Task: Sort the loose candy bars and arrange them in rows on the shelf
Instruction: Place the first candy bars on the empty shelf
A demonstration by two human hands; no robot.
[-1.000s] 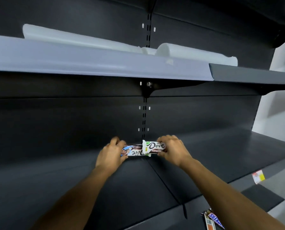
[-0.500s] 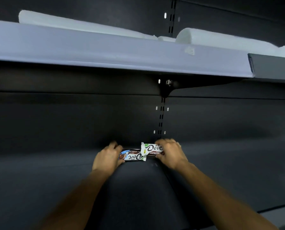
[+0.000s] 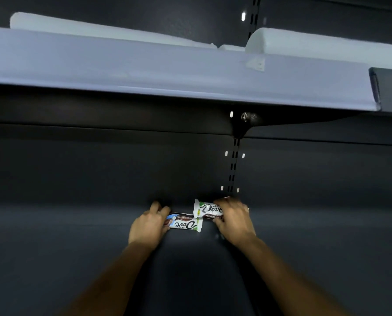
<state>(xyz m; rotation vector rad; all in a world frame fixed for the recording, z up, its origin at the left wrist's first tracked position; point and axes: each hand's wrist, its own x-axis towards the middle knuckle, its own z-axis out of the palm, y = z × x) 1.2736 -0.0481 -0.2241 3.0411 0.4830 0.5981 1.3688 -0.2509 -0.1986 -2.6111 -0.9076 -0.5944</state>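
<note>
Gripping glossy oblong bars (image 3: pixel 184 223) (image 3: pixel 209 209) (ends meeting), hands (image 3: pixel 147 228) (image 3: pixel 234 222) reach across matte shelf (image 3: pixel 76 258).

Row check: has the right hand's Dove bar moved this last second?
Yes. The Dove bar in the right hand slid left: formerly under the slotted upright, now left of it.

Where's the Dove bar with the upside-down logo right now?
Head view, low centre: the upside-down Dove bar sits on the dark shelf, between the left hand and the other Dove bar.
</note>
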